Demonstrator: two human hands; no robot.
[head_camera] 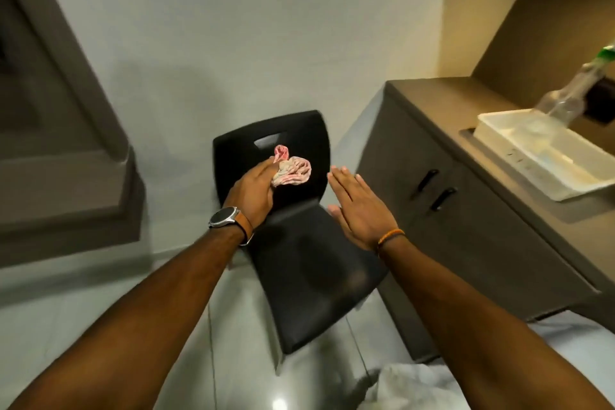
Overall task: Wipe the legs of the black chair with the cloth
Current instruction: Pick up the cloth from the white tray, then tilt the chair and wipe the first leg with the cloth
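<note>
A black chair (309,263) stands below me on the glossy floor, its backrest toward the wall. My left hand (254,191), with a watch on the wrist, holds a crumpled pink and white cloth (293,170) against the front of the backrest. Over the right edge of the chair hovers my right hand (357,206), flat, fingers extended and holding nothing. One thin chair leg (279,365) shows under the seat's front corner; the other legs are hidden by the seat.
A brown cabinet (466,226) with two black handles stands close on the chair's right. On its counter lie a white tray (545,156) and a clear bottle (572,90) with a green cap. A dark ledge (66,176) juts out at left. White fabric (409,386) lies at the bottom.
</note>
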